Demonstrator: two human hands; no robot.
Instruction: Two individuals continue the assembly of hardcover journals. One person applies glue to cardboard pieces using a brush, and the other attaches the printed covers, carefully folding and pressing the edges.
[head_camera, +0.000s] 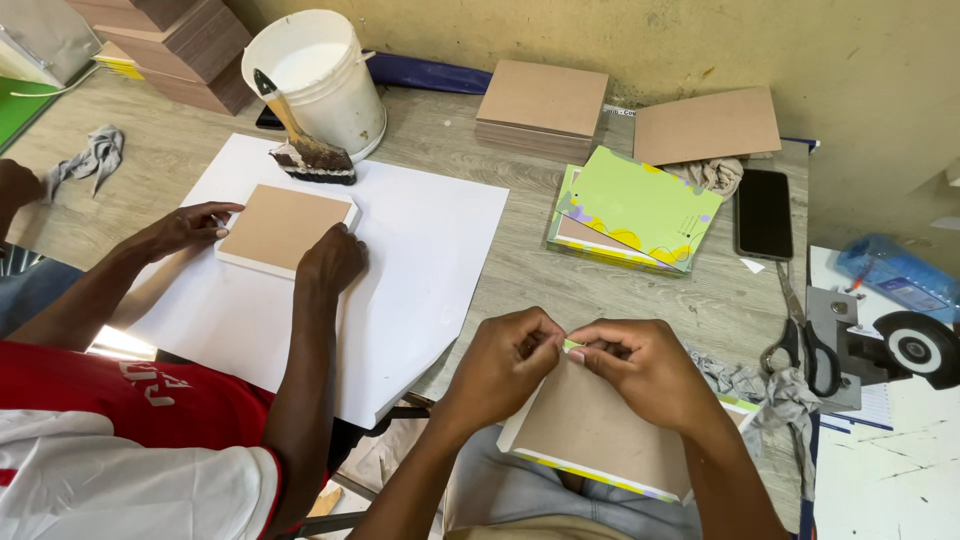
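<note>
I have the brown board (600, 425) propped on my lap against the tabletop (480, 160) edge, tilted toward me so its top edge sits up where I can work it. My left hand (505, 360) and right hand (640, 365) both pinch that edge — each grip closed on the green paper lip there. Beside me, a co-worker's hands (330, 260) press another board (283, 228) flat on a white sheet (430, 250).
</note>
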